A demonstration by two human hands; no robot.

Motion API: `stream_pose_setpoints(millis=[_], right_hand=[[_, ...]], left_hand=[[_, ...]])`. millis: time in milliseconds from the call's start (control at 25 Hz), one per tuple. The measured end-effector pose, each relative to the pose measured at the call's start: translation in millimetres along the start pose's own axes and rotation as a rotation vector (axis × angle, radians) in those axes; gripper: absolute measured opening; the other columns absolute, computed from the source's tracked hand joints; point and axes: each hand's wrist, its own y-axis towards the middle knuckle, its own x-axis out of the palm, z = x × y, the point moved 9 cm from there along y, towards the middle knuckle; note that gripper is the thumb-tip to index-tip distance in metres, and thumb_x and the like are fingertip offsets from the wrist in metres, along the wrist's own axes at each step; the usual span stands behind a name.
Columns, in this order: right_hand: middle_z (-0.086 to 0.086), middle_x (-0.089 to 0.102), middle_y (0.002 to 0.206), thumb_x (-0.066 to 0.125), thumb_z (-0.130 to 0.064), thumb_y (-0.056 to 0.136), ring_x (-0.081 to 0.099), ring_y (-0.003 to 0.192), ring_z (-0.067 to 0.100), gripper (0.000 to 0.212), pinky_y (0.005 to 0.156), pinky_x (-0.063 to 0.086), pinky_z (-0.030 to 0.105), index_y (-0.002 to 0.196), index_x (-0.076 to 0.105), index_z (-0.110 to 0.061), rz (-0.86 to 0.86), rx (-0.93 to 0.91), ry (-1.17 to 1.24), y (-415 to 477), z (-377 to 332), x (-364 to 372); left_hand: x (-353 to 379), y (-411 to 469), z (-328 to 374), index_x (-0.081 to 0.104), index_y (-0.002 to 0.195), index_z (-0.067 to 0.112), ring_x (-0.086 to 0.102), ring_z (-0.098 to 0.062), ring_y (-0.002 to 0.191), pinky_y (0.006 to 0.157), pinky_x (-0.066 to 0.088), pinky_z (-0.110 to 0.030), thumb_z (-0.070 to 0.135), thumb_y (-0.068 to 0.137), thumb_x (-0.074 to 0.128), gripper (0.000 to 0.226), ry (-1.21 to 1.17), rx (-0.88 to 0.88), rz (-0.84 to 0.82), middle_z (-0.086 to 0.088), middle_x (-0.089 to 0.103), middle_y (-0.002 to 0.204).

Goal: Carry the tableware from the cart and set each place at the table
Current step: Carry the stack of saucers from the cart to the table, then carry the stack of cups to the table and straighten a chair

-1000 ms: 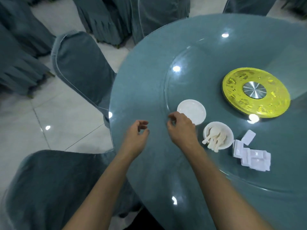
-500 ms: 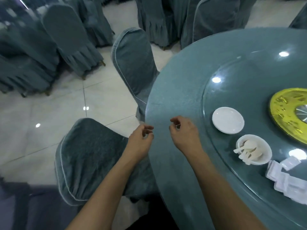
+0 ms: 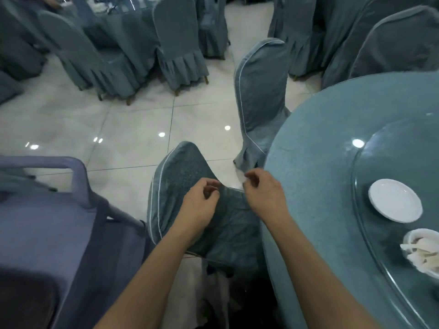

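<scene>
My left hand (image 3: 199,205) and my right hand (image 3: 263,193) hover side by side above a chair back, just left of the round teal table (image 3: 316,162). Both have loosely curled fingers and I see nothing in them. A white plate (image 3: 395,200) lies on the glass turntable to the right. Below it, at the right edge, a white bowl (image 3: 421,254) holds several white spoons. The grey-purple cart (image 3: 47,217) stands at the lower left, and I cannot make out what it carries.
A teal-covered chair (image 3: 185,167) sits directly under my hands, and a second one (image 3: 261,91) is pushed against the table beyond it. More covered chairs (image 3: 175,43) and another table stand further back across the white tiled floor (image 3: 133,129).
My view has swung left, away from the table centre; the yellow disc and white packets have left the frame and the cart has come in. Both hands moved off the tabletop to above the chair.
</scene>
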Motion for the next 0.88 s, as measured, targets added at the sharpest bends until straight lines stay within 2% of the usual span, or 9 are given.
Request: stream_pose_setpoints(millis=[200,360,440,560,680,880], right_hand=[[0.001,0.070,0.106,0.058,-0.024,0.092,0.063,0.102,0.023,0.023,0.095,0.051,0.049,0.111,0.070,-0.020,-0.046,-0.087,-0.019,-20,-54,48],[0.000,0.068,0.110,0.057,-0.025,0.095,0.063,0.103,0.022,0.024,0.098,0.049,0.050,0.117,0.067,-0.022,-0.133,-0.152,-0.044,-34,-101,88],[-0.001,0.067,0.112,0.056,-0.025,0.096,0.063,0.105,0.022,0.025,0.100,0.048,0.050,0.119,0.066,-0.022,-0.167,-0.202,-0.055,-44,-127,108],[-0.002,0.067,0.114,0.056,-0.025,0.097,0.063,0.106,0.020,0.025,0.100,0.049,0.048,0.119,0.067,-0.024,-0.197,-0.264,-0.085,-60,-162,139],[-0.005,0.067,0.112,0.056,-0.024,0.096,0.064,0.103,0.019,0.024,0.100,0.050,0.048,0.117,0.068,-0.024,-0.241,-0.299,-0.043,-80,-193,175],[-0.002,0.068,0.111,0.054,-0.024,0.094,0.063,0.101,0.021,0.025,0.097,0.050,0.047,0.116,0.067,-0.024,-0.347,-0.386,-0.082,-121,-242,239]], left_hand=[[-62,-13,-34,0.063,0.111,0.030,0.064,-0.012,0.104,0.092,0.052,-0.032,0.019,0.098,0.059,0.018,-0.006,-0.012,0.078,0.006,0.069,0.109],[-117,-26,-59,0.063,0.112,0.028,0.064,-0.013,0.103,0.084,0.052,-0.027,0.018,0.097,0.058,0.019,-0.050,-0.044,0.174,0.006,0.069,0.108],[-146,-35,-72,0.064,0.111,0.027,0.064,-0.012,0.103,0.090,0.053,-0.032,0.017,0.096,0.058,0.019,-0.101,-0.052,0.225,0.007,0.069,0.106],[-184,-52,-95,0.064,0.114,0.026,0.063,-0.009,0.103,0.087,0.050,-0.026,0.018,0.099,0.057,0.019,-0.122,-0.084,0.283,0.007,0.068,0.109],[-221,-70,-120,0.061,0.116,0.030,0.063,-0.015,0.101,0.089,0.055,-0.035,0.020,0.100,0.055,0.020,-0.157,-0.115,0.325,0.007,0.067,0.113],[-278,-106,-162,0.060,0.123,0.026,0.060,-0.006,0.106,0.094,0.053,-0.029,0.020,0.102,0.054,0.023,-0.174,-0.165,0.426,0.008,0.065,0.115]])
